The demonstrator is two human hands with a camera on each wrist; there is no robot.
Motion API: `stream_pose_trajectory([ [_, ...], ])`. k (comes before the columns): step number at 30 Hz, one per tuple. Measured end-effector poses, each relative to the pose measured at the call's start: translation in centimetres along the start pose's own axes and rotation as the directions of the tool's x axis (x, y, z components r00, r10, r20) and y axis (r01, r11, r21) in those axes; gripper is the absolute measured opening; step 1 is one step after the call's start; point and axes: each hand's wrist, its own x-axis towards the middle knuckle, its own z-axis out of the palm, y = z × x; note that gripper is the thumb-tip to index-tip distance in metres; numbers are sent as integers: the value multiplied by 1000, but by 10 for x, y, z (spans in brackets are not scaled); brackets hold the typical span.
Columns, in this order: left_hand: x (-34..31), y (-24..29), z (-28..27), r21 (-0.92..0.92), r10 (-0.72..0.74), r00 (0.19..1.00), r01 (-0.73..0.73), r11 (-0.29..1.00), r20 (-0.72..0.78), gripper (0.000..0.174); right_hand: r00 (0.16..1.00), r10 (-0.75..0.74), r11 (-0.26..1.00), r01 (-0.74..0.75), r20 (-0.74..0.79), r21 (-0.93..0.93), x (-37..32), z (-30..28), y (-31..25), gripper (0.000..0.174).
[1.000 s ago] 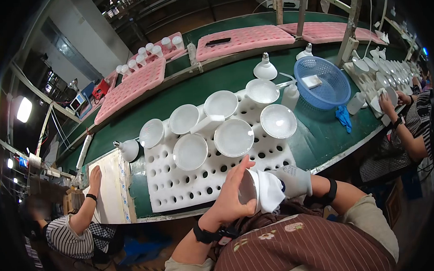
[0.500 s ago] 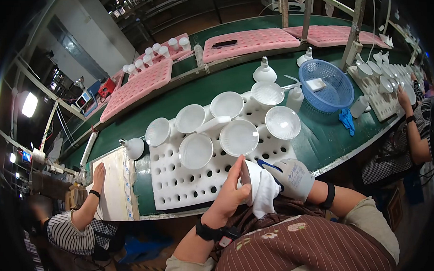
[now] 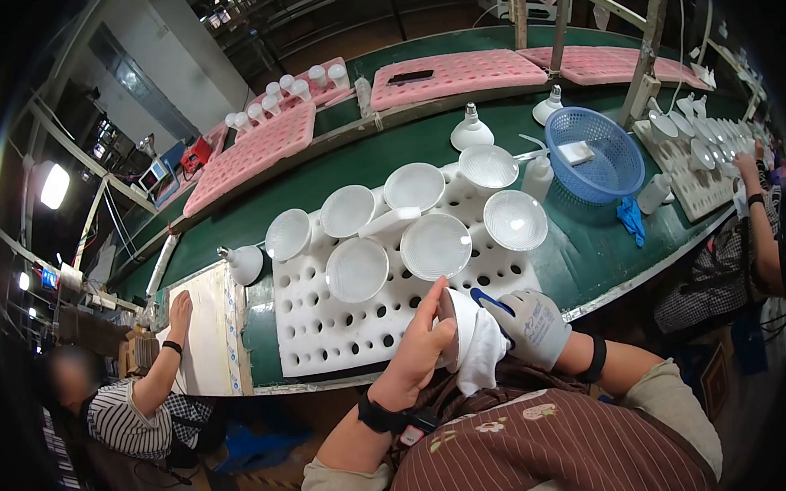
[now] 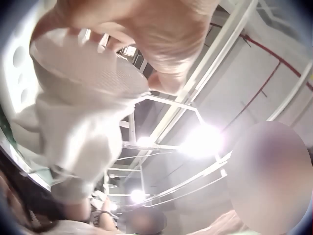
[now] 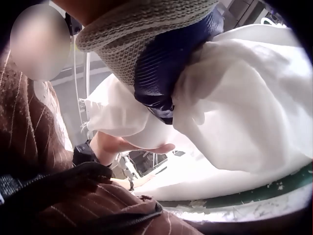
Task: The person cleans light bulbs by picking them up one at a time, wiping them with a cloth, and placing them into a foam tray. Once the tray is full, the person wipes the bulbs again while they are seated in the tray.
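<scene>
A white reflector lamp bulb [image 3: 464, 319] is held in front of the apron, its broad lens turned toward the left hand. My bare left hand [image 3: 418, 348] grips its rim, thumb on the near side and fingers on the far side. Around the lamp's back lies a white cloth [image 3: 480, 361], which also covers much of it in the left wrist view. My right hand [image 3: 536, 327], in a grey knit glove with blue-coated fingers, pinches the cloth against the lamp's body. The lamp's base is hidden by cloth and glove.
A white foam tray [image 3: 327, 339] with holes carries several lamps [image 3: 436, 247], lens up, and a foam bar [image 3: 390, 221]. Beyond stand a squeeze bottle [image 3: 538, 178], a blue basket [image 3: 611, 170] and pink foam trays [image 3: 465, 77]. Other people work at both sides.
The right hand has shifted round the lamp from beside the apron, so its blue fingers now show above the cloth. The head view has swung slightly. The left hand keeps its grip.
</scene>
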Motion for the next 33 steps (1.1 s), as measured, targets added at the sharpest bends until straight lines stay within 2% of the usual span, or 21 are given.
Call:
stream_pose_trajectory([
  [2,1,-3,-4,128,54,997,-61,990,62,83,999,18,1000,-18,-36,13,0,2,2,69],
  [3,-2,-1,-3,130,52,997,-60,990,64,83,999,20,1000,-20,-38,14,0,1,4,69],
  [5,-12,5,4,376,241,949,-304,876,205,79,998,65,992,-65,3,104,2,-2,7,69],
  [6,-14,6,5,376,238,949,-301,876,205,79,998,67,992,-67,4,105,0,0,8,69],
  [8,-16,8,5,437,255,943,-325,839,212,76,992,-12,997,21,-124,69,-2,5,10,69],
  [9,-13,7,4,436,254,944,-324,839,212,76,992,-12,997,20,-123,69,-3,4,8,69],
  [11,-5,2,2,143,92,995,-98,985,49,76,998,-45,995,40,-54,-92,-3,-1,2,68],
  [12,-4,4,5,144,90,995,-96,985,47,76,998,-45,995,40,-54,-90,-3,1,1,68],
  [14,-3,10,10,-51,-18,999,16,999,-39,73,1000,-17,999,17,-5,-50,-2,3,2,72],
  [15,-1,8,8,-51,-19,999,17,999,-37,73,1000,-15,999,14,-5,-51,-2,3,2,72],
  [17,2,2,1,40,24,1000,-24,999,12,83,998,-36,996,32,-46,-81,-2,2,3,68],
  [18,-1,5,2,41,23,1000,-23,999,13,83,998,-34,996,31,-46,-81,-1,2,5,68],
  [19,-8,10,4,279,124,986,-150,948,110,93,997,-2,1000,2,-78,4,-1,3,9,68],
  [20,-12,12,5,485,194,954,-284,827,228,103,994,33,996,-23,-107,91,0,3,11,68],
  [21,-12,11,2,520,177,950,-291,803,258,113,997,24,996,-18,-77,86,0,-3,10,69],
  [25,-16,15,3,519,166,958,-266,812,232,111,998,59,993,-60,8,104,3,-11,10,69],
  [27,-17,21,2,689,260,868,-494,531,422,110,960,64,886,-181,273,427,3,-9,23,68],
  [28,-18,24,3,687,257,868,-494,533,425,110,929,10,775,-240,369,584,-1,-6,35,71],
  [31,-17,26,7,679,261,839,-541,496,478,109,945,-65,775,-155,322,613,-3,2,39,76],
  [33,-16,22,10,640,304,872,-488,594,383,104,977,-10,947,-60,215,315,0,-2,28,79],
])
